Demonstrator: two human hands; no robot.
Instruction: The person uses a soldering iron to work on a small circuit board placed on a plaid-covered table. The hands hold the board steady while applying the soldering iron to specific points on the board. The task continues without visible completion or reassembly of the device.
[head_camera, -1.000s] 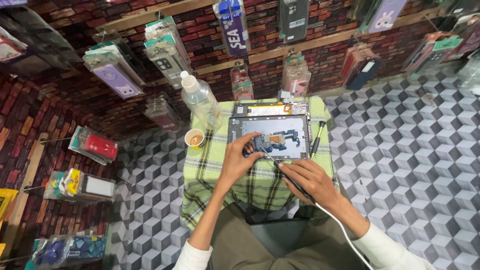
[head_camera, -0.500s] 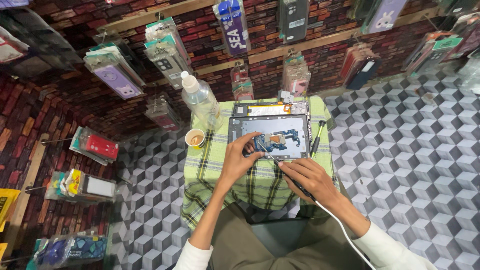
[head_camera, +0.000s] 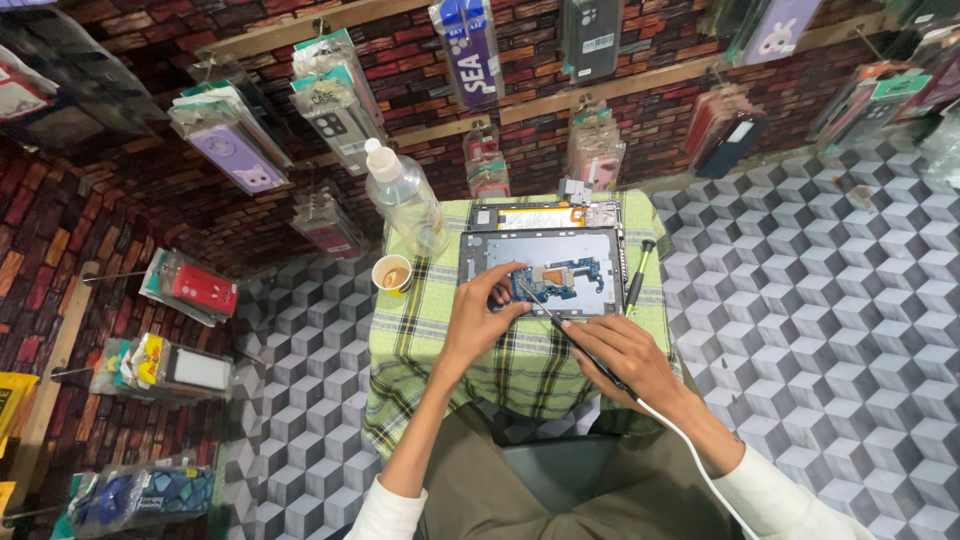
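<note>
While the opened tablet (head_camera: 540, 272) is lying near the far right corner of the surface (head_camera: 440, 340), its blue circuit board (head_camera: 555, 283) exposed in the middle of the grey back frame, very little is changing from a second ago: the tablet is sitting just where it was. The left hand (head_camera: 480, 315) is resting on the tablet's near left edge, fingers curled onto the frame and pinning it down, holding nothing else. The right hand (head_camera: 615, 355) is closed around a thin corded tool (head_camera: 560, 325), and its tip is touching the circuit board at nearly the same spot as before, so the work looks to be a steady, ongoing contact at one point rather than a new step. Beyond the tablet's far edge, a second opened panel (head_camera: 545, 214) is lying flat. A screwdriver (head_camera: 636, 277) is lying along the right edge. A paper cup (head_camera: 392, 273) and a clear plastic bottle (head_camera: 405, 200) are standing at the left.
</note>
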